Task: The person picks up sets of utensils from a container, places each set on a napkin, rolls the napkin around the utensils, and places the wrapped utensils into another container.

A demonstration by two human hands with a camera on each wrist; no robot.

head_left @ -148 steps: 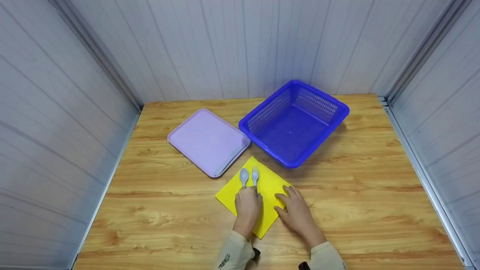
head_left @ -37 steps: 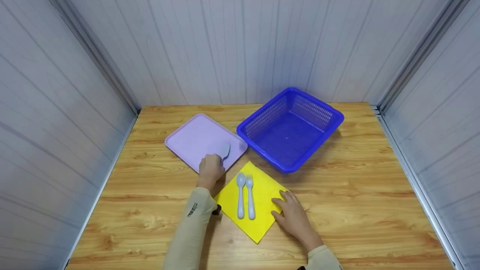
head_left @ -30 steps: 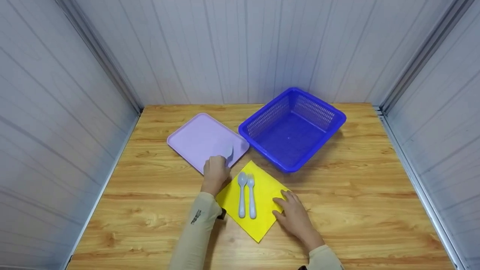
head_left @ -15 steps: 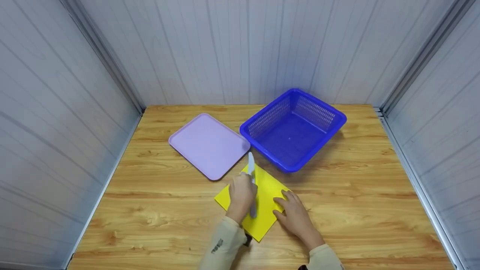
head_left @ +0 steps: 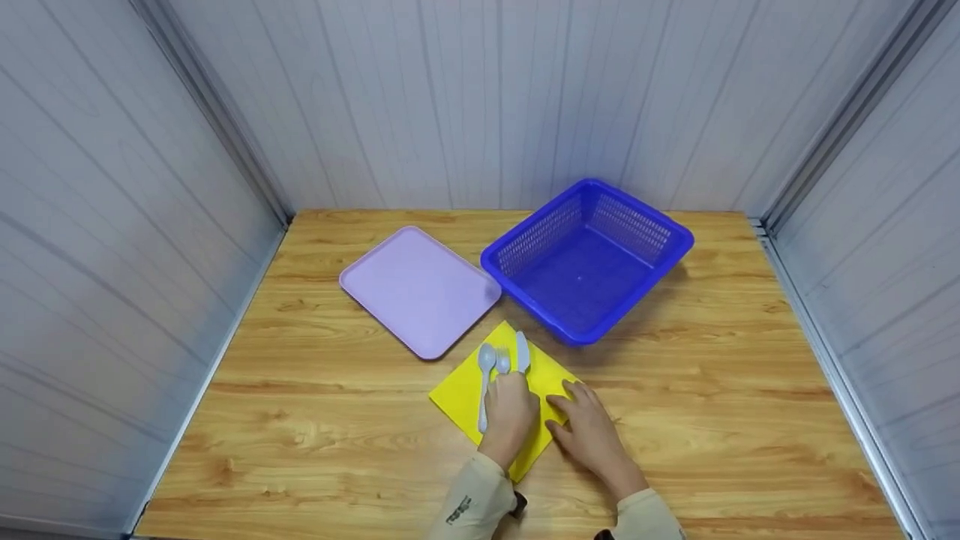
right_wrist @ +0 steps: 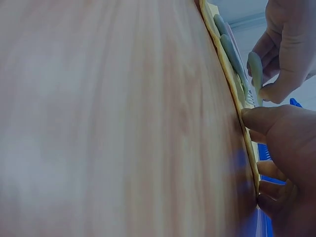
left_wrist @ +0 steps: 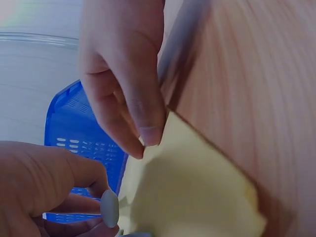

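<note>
In the head view my left hand (head_left: 510, 416) pinches a pale grey plastic knife (head_left: 523, 351), blade pointing away, over a yellow napkin (head_left: 457, 394). A matching spoon (head_left: 486, 360) and fork (head_left: 502, 360) lie side by side on the napkin, left of the knife; my left hand hides most of the fork's handle. The knife's handle end (left_wrist: 109, 208) shows between finger and thumb in the left wrist view. My right hand (head_left: 589, 431) rests with spread fingers on the napkin's right edge. In the right wrist view its thumb (right_wrist: 259, 117) touches that edge.
A lilac tray (head_left: 420, 292) lies behind the napkin to the left. Beside it, at the back right, stands a blue perforated basket (head_left: 581, 277). Pale panel walls (head_left: 465, 105) enclose the wooden table (head_left: 300, 450) at the back and both sides.
My left hand has lifted the knife from the tray and carried it right, over the napkin, to the fork's right side. Earlier it held the spoon and fork there. My right hand has stayed put.
</note>
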